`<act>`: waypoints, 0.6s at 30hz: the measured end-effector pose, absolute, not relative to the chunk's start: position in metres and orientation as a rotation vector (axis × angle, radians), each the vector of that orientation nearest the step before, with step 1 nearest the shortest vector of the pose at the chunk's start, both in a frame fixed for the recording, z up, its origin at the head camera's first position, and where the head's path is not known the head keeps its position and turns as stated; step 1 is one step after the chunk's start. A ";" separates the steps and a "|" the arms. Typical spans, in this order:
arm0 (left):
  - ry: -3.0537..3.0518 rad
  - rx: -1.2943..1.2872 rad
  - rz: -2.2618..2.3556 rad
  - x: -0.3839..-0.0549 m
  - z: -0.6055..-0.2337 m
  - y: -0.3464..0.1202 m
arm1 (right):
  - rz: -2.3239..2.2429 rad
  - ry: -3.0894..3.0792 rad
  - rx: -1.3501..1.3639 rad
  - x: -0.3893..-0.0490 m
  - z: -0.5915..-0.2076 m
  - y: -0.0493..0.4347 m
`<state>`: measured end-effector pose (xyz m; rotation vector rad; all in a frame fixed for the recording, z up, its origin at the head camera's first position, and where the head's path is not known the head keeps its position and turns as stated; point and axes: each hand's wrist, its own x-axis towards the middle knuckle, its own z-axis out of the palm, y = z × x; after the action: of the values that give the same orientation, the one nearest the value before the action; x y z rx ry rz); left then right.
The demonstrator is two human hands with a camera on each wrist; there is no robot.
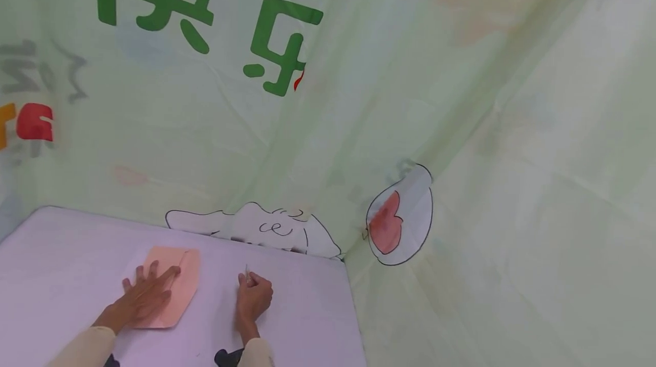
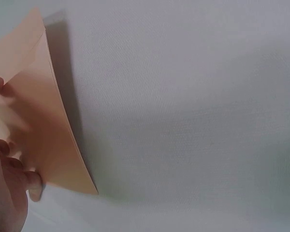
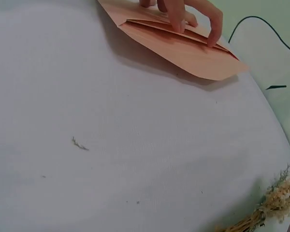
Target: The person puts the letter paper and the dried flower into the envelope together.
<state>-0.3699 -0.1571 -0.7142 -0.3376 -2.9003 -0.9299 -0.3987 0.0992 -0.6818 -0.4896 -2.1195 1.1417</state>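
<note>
A salmon-pink paper envelope (image 1: pixel 188 281) lies on the table, its flap unfolded toward the right. Spread fingers of my left hand (image 1: pixel 146 294) rest on it. Seen from the right wrist, the envelope's mouth is parted along a dark slit, and left fingertips touch the paper (image 3: pixel 183 53) beside it. To the right of the envelope, my right hand (image 1: pixel 254 296) pinches a small bunch of dried flowers (image 3: pixel 280 198) with pale yellow heads and thin stems. Only a thin tip of the bunch shows above the fingers in the head view.
A white cloth covers the table (image 1: pixel 302 310). A loose dried sprig (image 3: pixel 79 144) and several tiny crumbs lie on it. Behind the far edge hangs a pale green printed curtain (image 1: pixel 333 127), which also runs down the right side.
</note>
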 end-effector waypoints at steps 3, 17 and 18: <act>-2.910 -0.335 -0.927 -0.370 -0.712 -0.155 | 1.147 -2.113 -0.498 -0.398 -0.684 0.112; -2.908 -0.349 -0.946 -0.367 -0.713 -0.156 | 1.084 -2.200 -0.539 -0.387 -0.694 0.148; -2.904 -0.344 -0.960 -0.367 -0.714 -0.156 | 1.076 -2.218 -0.549 -0.385 -0.695 0.148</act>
<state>-0.3675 -0.1555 -0.7142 -0.3441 -2.9038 -0.9604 -0.3853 0.1475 -0.6947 -0.5492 -2.2177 1.0759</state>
